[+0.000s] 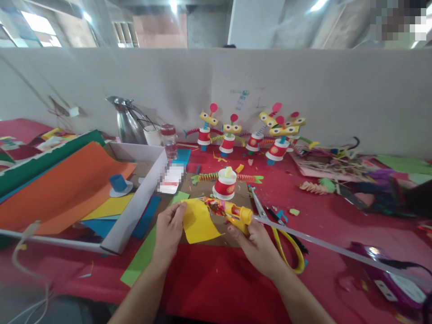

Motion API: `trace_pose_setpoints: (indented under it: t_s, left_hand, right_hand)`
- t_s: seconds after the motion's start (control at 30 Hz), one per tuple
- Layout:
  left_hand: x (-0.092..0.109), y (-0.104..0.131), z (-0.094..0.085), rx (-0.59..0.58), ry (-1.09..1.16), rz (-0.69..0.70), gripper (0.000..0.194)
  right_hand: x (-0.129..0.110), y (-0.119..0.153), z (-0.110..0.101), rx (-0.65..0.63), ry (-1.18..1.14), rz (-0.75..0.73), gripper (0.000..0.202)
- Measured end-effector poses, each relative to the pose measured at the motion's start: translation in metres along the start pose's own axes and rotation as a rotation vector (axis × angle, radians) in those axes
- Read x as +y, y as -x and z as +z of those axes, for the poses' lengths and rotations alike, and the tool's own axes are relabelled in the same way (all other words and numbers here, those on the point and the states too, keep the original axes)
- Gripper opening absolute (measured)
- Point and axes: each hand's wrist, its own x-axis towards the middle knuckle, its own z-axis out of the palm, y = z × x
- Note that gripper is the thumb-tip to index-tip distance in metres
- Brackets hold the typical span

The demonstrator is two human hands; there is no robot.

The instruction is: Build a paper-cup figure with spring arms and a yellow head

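Note:
My left hand pinches the left edge of a yellow paper sheet, held up above a brown board. Wrapped around the handle of a yellow hot glue gun, my right hand points its nozzle left, at the sheet's upper edge; whether they touch I cannot tell. A long clear glue stick sticks out from the gun's back. Just behind the sheet stands a red and white paper cup figure with coiled paper arms and a pale yellow piece on top.
Several finished cup figures stand by the wall. A white box of coloured paper is at left, near a steel jug and a jar. Yellow-handled scissors lie right, with a purple device beyond.

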Motion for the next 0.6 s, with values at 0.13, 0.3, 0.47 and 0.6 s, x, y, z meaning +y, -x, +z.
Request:
trace_pose_setpoints:
  t_s: [0.13,0.3,0.47,0.6]
  left_hand:
    - [0.0003,0.0012,-0.0015,-0.002,-0.021,0.02,0.034]
    - [-0.0002,0.0012,-0.002,0.007,-0.013,0.002,0.035]
    - [-0.0018,0.001,-0.0017,0.027,0.004,-0.009,0.035]
    - [-0.0034,0.0015,-0.0031,0.03,0.037,-0.023,0.034]
  right_hand:
    - [-0.0022,-0.0012,-0.0007,0.022,0.034,-0.037,0.027]
    - [-0.0068,-0.0011,-0.0027,0.065,0.048,-0.022,0.029]
    - [-0.0058,-0.0008,-0.0029,0.079,0.073,-0.042,0.029]
    - [-0.0051,-0.0004,-0.0039,0.086,0.093,-0.043,0.03]
